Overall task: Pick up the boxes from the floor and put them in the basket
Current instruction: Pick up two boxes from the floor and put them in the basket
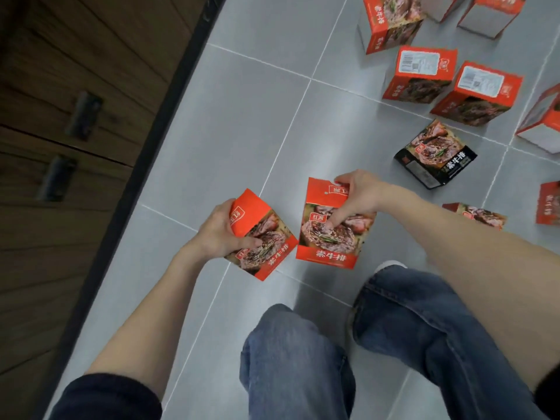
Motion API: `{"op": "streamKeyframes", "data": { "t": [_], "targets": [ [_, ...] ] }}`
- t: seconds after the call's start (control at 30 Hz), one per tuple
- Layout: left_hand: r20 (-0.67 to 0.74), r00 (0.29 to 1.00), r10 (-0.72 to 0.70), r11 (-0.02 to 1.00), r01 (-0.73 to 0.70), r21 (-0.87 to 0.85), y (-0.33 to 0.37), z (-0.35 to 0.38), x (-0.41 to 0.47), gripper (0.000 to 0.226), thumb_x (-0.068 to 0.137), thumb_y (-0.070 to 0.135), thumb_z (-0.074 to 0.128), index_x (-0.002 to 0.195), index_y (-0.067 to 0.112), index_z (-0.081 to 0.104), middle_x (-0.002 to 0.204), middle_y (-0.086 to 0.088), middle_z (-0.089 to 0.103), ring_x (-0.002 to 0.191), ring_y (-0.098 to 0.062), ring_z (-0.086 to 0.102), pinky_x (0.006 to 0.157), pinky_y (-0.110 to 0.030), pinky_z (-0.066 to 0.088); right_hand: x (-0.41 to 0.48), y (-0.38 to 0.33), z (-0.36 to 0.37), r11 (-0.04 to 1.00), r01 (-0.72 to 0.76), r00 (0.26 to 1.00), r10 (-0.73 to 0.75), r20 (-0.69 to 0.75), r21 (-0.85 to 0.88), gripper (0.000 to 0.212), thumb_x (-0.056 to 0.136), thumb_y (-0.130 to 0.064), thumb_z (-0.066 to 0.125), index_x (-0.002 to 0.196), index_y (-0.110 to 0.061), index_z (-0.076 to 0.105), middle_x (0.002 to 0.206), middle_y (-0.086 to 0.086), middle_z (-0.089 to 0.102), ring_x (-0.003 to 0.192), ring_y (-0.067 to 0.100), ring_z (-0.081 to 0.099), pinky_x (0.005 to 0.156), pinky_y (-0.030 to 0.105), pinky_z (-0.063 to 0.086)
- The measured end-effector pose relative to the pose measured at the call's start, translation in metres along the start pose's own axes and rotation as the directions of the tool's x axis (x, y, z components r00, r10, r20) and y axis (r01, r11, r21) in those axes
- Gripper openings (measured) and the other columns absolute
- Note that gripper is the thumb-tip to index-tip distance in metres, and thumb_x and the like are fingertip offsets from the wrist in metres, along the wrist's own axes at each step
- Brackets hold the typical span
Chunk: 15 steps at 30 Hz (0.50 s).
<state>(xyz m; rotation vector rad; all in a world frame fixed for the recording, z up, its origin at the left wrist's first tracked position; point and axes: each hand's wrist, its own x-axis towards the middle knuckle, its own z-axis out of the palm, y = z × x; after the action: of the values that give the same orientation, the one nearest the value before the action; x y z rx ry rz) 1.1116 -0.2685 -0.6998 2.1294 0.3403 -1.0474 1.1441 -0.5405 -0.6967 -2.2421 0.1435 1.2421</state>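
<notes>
Box 1 (268,237): red, gripped by curled left fingers (251,242).
Box 2 (325,237): red, pinched at top edge by right fingers (343,179).

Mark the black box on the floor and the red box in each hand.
black box (436,154): head view, middle of its printed face.
left box (274,253), gripped by the left hand (216,231): head view, lower front face.
right box (327,257), held by the right hand (360,195): head view, red band at its bottom.
</notes>
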Motion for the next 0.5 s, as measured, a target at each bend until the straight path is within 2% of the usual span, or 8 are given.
{"op": "streamKeyframes", "data": {
  "t": [0.07,0.13,0.27,0.4,0.5],
  "targets": [
    [0.010,1.000,-0.021,1.000,0.021,0.014,0.013,-0.020,-0.046,0.114,0.035,0.046,0.087,0.133,0.018,0.035,0.122,-0.008,0.052,0.110,-0.027,0.057,0.083,-0.054,0.053,-0.038,-0.025,-0.013,1.000,0.013,0.999,-0.013,0.035,-0.004,0.100,0.056,-0.036,0.087,0.138,-0.008,0.038,0.134,0.007,0.054,0.121,0.025,0.053,0.100,0.034,0.044],
    [0.000,1.000,-0.026,0.999,0.026,0.039,0.027,-0.042,-0.094,0.111,0.049,0.038,0.090,0.139,0.021,0.029,0.127,-0.003,0.044,0.116,-0.024,0.051,0.087,-0.052,0.052,-0.081,-0.054,-0.029,0.999,0.039,0.998,-0.038,0.045,-0.029,0.093,0.056,-0.037,0.086,0.134,-0.008,0.043,0.131,0.007,0.056,0.118,0.025,0.055,0.098,0.034,0.045],
    [-0.013,1.000,0.016,0.998,-0.016,0.059,0.065,-0.094,-0.196,0.095,0.065,0.022,0.086,0.140,0.020,0.027,0.125,-0.002,0.047,0.115,-0.022,0.052,0.091,-0.047,0.052,-0.177,-0.115,-0.063,0.994,0.083,0.997,-0.082,0.013,-0.075,0.091,0.056,-0.035,0.087,0.132,-0.007,0.045,0.131,0.008,0.056,0.119,0.027,0.054,0.101,0.035,0.042],
    [-0.072,0.995,0.076,0.991,-0.067,0.120,0.103,-0.148,-0.300,0.095,0.064,0.031,0.086,0.139,0.022,0.029,0.127,0.001,0.048,0.115,-0.019,0.052,0.094,-0.045,0.051,-0.276,-0.176,-0.097,0.967,0.169,0.984,-0.176,-0.025,-0.189,0.094,0.053,-0.043,0.086,0.132,-0.011,0.046,0.128,0.006,0.058,0.117,0.025,0.054,0.096,0.029,0.040],
    [-0.119,0.987,0.105,0.984,-0.086,0.157,0.118,-0.173,-0.368,0.097,0.057,0.041,0.087,0.136,0.025,0.033,0.125,0.003,0.050,0.114,-0.017,0.053,0.094,-0.043,0.051,-0.340,-0.219,-0.118,0.909,0.248,0.963,-0.270,-0.020,-0.336,0.104,0.051,-0.048,0.085,0.137,-0.012,0.041,0.133,0.005,0.055,0.120,0.025,0.052,0.100,0.032,0.041]
  ]
}}
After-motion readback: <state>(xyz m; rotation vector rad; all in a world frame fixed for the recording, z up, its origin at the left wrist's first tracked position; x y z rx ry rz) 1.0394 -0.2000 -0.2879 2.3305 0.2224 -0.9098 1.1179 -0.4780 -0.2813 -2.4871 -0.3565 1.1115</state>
